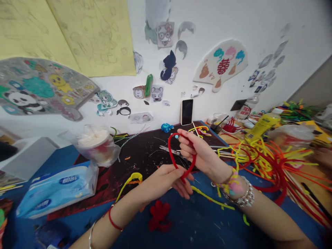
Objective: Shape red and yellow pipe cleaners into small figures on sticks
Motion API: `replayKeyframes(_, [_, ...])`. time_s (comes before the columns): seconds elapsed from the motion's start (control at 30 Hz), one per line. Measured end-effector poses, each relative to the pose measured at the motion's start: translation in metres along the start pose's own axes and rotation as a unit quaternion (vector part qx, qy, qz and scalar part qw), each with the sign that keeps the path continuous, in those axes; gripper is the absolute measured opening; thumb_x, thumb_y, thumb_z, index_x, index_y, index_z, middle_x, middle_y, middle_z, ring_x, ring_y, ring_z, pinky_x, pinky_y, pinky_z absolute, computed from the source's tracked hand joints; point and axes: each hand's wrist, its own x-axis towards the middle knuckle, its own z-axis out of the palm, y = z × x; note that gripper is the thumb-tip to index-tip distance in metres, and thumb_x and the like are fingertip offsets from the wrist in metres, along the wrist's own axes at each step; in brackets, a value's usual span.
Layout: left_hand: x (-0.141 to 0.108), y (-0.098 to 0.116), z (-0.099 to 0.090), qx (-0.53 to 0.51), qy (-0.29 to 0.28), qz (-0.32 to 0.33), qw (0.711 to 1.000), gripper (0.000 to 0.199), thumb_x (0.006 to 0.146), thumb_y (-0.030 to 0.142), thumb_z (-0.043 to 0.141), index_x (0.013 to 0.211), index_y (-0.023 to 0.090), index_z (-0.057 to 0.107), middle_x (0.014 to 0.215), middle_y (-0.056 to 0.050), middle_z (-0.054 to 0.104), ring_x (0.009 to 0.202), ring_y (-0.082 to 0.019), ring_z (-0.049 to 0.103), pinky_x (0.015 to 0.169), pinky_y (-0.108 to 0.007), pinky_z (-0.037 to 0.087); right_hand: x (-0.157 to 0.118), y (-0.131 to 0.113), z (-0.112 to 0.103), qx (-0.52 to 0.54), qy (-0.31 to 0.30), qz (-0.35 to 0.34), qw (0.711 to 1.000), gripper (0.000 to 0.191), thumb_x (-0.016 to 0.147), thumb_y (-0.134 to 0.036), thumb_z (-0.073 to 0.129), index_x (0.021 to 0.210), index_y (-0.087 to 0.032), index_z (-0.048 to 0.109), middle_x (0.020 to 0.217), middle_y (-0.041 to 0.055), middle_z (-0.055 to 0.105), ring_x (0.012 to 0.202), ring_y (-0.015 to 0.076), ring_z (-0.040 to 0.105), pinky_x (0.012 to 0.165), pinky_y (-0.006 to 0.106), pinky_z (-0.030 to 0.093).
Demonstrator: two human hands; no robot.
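Both hands hold a red chenille-covered hoop [169,149], probably a headband. My left hand [166,181] grips its lower end, and my right hand [199,152] pinches its upper part. A pair of scissors [169,150] lies on the dark cutting mat [140,145] behind the hoop. A yellow pipe cleaner [131,178] lies just beyond my left hand. Below my hands sits a red fuzzy flower shape [159,216]. To the right of my right hand spreads a heap of red and yellow pipe cleaners [267,166].
A tissue pack [55,190] and a plastic-wrapped cup [94,145] stand at left. A phone [187,111] leans against the wall at the back. A yellow bottle [260,126] lies among clutter at back right. Stickers and drawings cover the wall.
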Motion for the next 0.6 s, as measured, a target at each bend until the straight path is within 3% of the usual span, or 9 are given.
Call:
replayKeyframes(0.23, [-0.0019,0.0030,-0.0038,-0.017,-0.010,-0.021,1.000,0.031,0.084,0.039,0.044,0.083,0.010,0.057,0.073,-0.009,0.064,0.060,-0.014,0.060,0.064,-0.028,0.046,-0.0012,0.0048,0.0019,-0.049,-0.050,0.023,0.997,0.015,0.079,-0.030,0.055,0.088,-0.017,0.056,0.052,-0.0101,0.029,0.037,0.0017,0.012,0.033,0.016,0.010])
replayKeyframes(0.37, [-0.0013,0.0032,-0.0020,-0.009,-0.013,-0.035,0.999,0.032,0.083,0.038,0.044,0.081,0.009,0.057,0.072,-0.008,0.063,0.057,-0.013,0.059,0.062,-0.027,0.045,-0.0018,0.0069,0.0040,-0.082,-0.040,-0.028,0.995,0.014,0.081,-0.029,0.051,0.087,-0.018,0.056,0.053,-0.0097,0.028,0.037,0.0018,0.012,0.033,0.016,0.009])
replayKeyframes(0.6, [0.0039,-0.0055,-0.0073,-0.006,0.032,-0.049,0.998,0.031,0.082,0.039,0.044,0.078,0.011,0.057,0.067,-0.003,0.058,0.054,-0.009,0.053,0.057,-0.023,0.042,-0.0036,0.0095,0.0089,-0.184,-0.037,-0.143,0.972,0.010,0.081,-0.028,0.050,0.085,-0.020,0.056,0.055,-0.0077,0.029,0.041,0.0040,0.018,0.036,0.018,0.014])
